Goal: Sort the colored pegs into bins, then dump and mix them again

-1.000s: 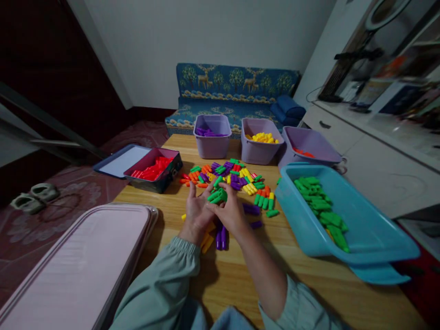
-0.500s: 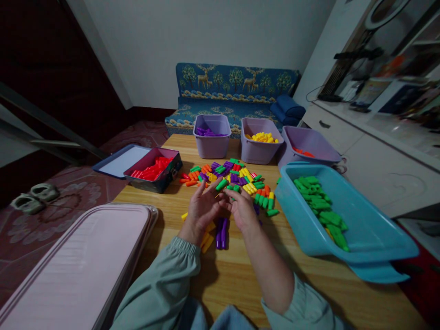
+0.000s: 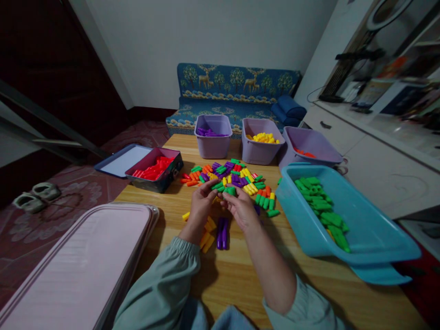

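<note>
Above the middle of the wooden table, my left hand [image 3: 202,201] is closed on a green piece [image 3: 217,185]. Close beside it, my right hand [image 3: 242,208] has its fingers curled round another green piece [image 3: 229,190]. The two hands nearly touch. Behind them spreads a pile of purple, orange, yellow, red and green pieces [image 3: 245,176]. Two long purple pieces [image 3: 222,233] lie side by side below the hands, with yellow pieces [image 3: 207,238] to their left, partly hidden by my left hand.
Purple bins [image 3: 213,146] holding purple, yellow and orange-red pieces line the back. A blue tub [image 3: 302,229] with green pieces is at right. A tin box [image 3: 160,184] of red pieces and a pink lid [image 3: 79,261] are at left.
My left hand's fingers were spread and have closed in around the green piece. My right hand's fingers have curled round its green piece.
</note>
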`<state>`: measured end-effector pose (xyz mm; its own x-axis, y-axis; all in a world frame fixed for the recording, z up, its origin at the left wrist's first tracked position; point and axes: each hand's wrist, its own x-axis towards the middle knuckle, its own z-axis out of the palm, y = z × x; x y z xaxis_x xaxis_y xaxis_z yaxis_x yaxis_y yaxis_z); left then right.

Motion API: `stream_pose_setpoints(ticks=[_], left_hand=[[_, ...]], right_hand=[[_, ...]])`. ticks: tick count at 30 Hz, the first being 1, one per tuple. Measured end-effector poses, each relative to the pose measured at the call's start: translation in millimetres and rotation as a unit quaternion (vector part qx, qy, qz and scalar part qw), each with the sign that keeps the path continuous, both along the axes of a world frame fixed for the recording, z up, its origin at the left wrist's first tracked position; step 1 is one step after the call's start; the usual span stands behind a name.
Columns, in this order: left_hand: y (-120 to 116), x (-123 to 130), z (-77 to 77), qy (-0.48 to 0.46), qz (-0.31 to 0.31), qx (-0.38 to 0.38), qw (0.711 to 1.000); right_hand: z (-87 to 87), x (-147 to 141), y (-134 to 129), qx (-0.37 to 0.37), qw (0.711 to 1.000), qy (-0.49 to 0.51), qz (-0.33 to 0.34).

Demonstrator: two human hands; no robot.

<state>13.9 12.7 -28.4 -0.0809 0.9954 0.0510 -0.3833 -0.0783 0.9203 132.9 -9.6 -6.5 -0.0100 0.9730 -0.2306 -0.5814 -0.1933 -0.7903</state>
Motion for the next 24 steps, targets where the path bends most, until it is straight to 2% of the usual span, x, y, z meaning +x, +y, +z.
stream_pose_setpoints(ticks=[4, 8, 12, 17, 20, 24], left_hand=[[1.1, -2.8, 0.5, 0.005, 0.04, -0.03, 0.999], [2.2, -5.4, 3.0, 0.043, 0.067, -0.03, 0.996], [2.5, -5.0, 5.3, 0.05, 0.043, -0.012, 0.998], [0.3, -1.1, 4.9, 0.081, -0.011, 0.011, 0.997], [-1.3, 0.4, 3.1, 0.119, -0.013, 0.026, 0.992], [-2.0, 1.7, 2.3, 0.127, -0.011, 0.026, 0.992]], right_hand=[[-6.9, -1.2, 0.5, 0.026, 0.998, -0.054, -0.011], [-5.9, -2.7, 0.8, 0.024, 0.996, -0.07, -0.046], [-4.5, -1.9, 0.6, 0.024, 0.993, -0.098, -0.067], [-4.5, -0.8, -1.1, 0.06, 0.985, -0.162, -0.013], [-4.0, -1.0, -1.5, 0.07, 0.979, -0.191, -0.025], [-4.4, -1.6, -0.8, 0.051, 0.984, -0.17, -0.03]])
